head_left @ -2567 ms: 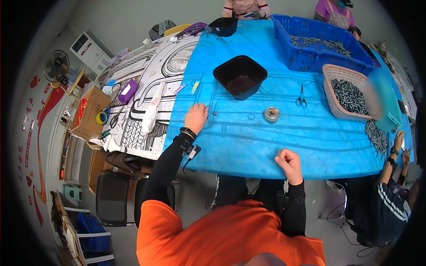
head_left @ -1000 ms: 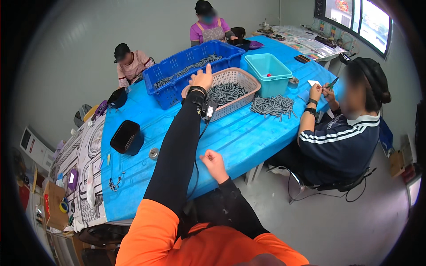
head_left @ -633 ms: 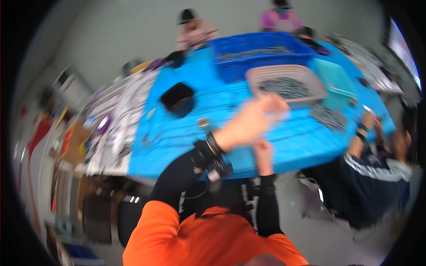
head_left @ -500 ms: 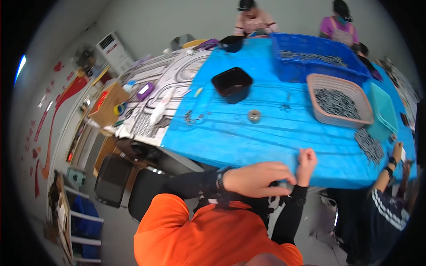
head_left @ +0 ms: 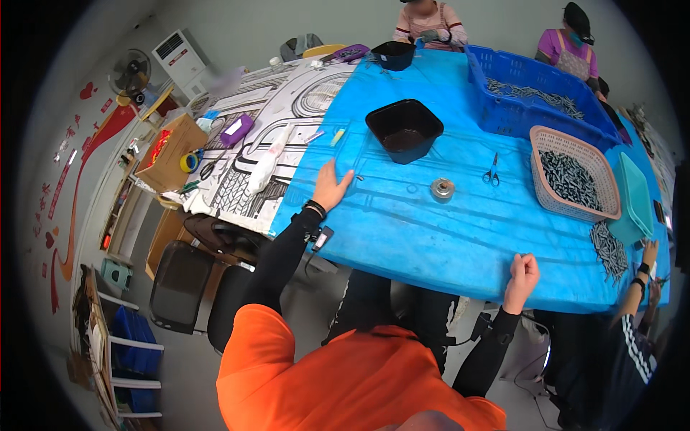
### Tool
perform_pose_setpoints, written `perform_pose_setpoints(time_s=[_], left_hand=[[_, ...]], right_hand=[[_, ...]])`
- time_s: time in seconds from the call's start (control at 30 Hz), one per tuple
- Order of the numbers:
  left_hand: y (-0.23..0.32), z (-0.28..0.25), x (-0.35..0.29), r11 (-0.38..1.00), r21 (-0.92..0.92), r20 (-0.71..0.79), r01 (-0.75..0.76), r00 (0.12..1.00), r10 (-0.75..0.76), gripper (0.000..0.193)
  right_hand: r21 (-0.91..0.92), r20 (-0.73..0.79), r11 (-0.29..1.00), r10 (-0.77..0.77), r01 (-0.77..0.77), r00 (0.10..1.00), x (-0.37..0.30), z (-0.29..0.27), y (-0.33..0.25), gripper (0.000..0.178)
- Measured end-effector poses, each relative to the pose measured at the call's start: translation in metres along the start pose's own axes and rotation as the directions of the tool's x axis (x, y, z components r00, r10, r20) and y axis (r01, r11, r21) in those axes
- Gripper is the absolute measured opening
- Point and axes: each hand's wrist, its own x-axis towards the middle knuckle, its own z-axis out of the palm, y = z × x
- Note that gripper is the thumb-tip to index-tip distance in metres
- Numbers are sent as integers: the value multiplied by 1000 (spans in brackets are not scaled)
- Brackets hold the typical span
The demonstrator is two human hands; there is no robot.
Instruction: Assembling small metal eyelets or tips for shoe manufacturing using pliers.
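My left hand (head_left: 330, 188) reaches over the left part of the blue-covered table (head_left: 388, 233), its fingers stretched and the thumb apart. A small grey metal piece (head_left: 360, 177) lies just beyond the thumb; what is under the palm is hidden. My right hand (head_left: 523, 279) is curled closed at the table's near edge, and whatever its fingers may hold does not show. Between the hands and farther off sit a round metal tin (head_left: 443, 189) and a black plastic bin (head_left: 405, 133). Scissors (head_left: 491, 172) lie right of the tin.
A pink basket (head_left: 540, 188) of grey metal pieces, a teal basket (head_left: 632, 197) and a large blue crate (head_left: 503, 118) stand on the right. A loose pile of pieces (head_left: 609, 251) lies near a co-worker's hand (head_left: 649, 255). Two people work across the table.
My left hand has swung away from the right wrist, out to the left, over where small grey pieces lay. My right hand stays curled near the table edge. The view has shifted slightly.
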Motion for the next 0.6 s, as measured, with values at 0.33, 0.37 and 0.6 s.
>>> perform_pose_setpoints(time_s=[0.33,0.37,0.6], left_hand=[[47,12,5,920,371,90,-128,991,102,22],[46,9,5,878,456,72,-144,990,124,16],[18,17,6,800,549,132,-241,971,201,15]], right_hand=[[-83,-24,997,-2,0,1000,-1,-2,-3,30],[-87,-24,996,-1,-1,1000,-1,-1,-3,30],[-71,-17,997,-1,0,1000,-5,0,-7,30]])
